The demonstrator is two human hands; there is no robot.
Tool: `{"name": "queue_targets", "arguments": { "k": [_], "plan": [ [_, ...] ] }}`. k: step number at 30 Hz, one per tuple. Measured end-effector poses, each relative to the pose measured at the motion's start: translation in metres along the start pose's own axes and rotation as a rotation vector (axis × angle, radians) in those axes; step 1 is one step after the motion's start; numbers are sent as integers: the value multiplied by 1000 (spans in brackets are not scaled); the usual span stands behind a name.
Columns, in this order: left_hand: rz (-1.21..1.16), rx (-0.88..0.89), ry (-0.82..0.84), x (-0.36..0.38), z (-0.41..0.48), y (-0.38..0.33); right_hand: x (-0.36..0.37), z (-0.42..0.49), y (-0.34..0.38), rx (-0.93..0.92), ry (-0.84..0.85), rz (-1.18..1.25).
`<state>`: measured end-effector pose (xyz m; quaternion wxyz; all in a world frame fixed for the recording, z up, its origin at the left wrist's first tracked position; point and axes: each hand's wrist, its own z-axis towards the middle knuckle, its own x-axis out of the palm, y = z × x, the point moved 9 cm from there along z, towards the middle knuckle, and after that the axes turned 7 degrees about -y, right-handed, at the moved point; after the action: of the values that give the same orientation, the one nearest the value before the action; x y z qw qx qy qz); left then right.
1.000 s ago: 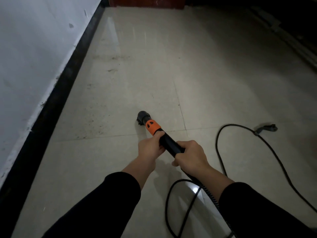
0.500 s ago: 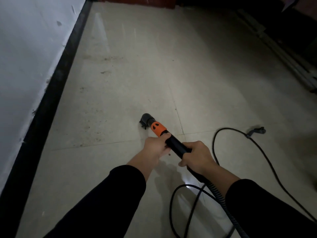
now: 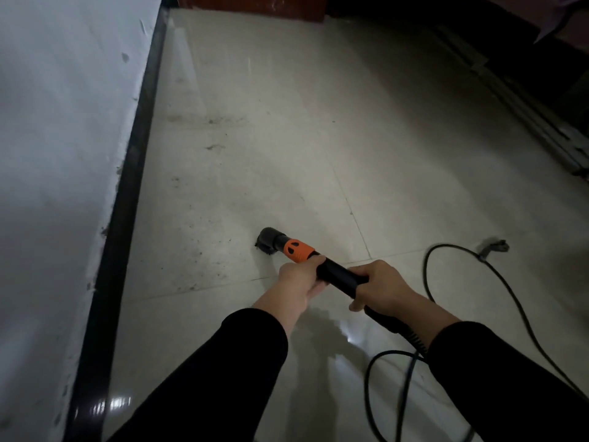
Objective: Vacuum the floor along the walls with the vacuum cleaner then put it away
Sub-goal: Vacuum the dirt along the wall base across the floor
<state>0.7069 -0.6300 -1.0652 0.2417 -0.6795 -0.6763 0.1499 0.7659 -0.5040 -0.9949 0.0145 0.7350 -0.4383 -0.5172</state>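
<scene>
Both hands grasping a black vacuum wand at frame centre, left hand ahead of right hand, nozzle on tiled floor, black baseboard left, cord looping right.

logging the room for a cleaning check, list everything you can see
vacuum wand: one, black with orange collar, nozzle down at the floor
cord: one, black, looped on the floor at right
plug: one, grey, on the floor at far right
dirt specks: many, dark, on tiles near the skirting
floor: one, pale tiles, throughout
wall: one, white, left
skirting: one, black, foot of the wall
left hand: one, black sleeve, grips the wand behind the collar
right hand: one, black sleeve, grips the wand further back
</scene>
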Motion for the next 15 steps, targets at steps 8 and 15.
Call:
{"name": "queue_targets", "arguments": {
  "k": [8, 15],
  "plan": [
    [-5, 24, -42, 6, 15, 0, 5, 10, -13, 9, -62, 81],
    [-34, 105, -28, 31, 27, 1, -6, 22, -27, 37, -133, 134]
  ]
}}
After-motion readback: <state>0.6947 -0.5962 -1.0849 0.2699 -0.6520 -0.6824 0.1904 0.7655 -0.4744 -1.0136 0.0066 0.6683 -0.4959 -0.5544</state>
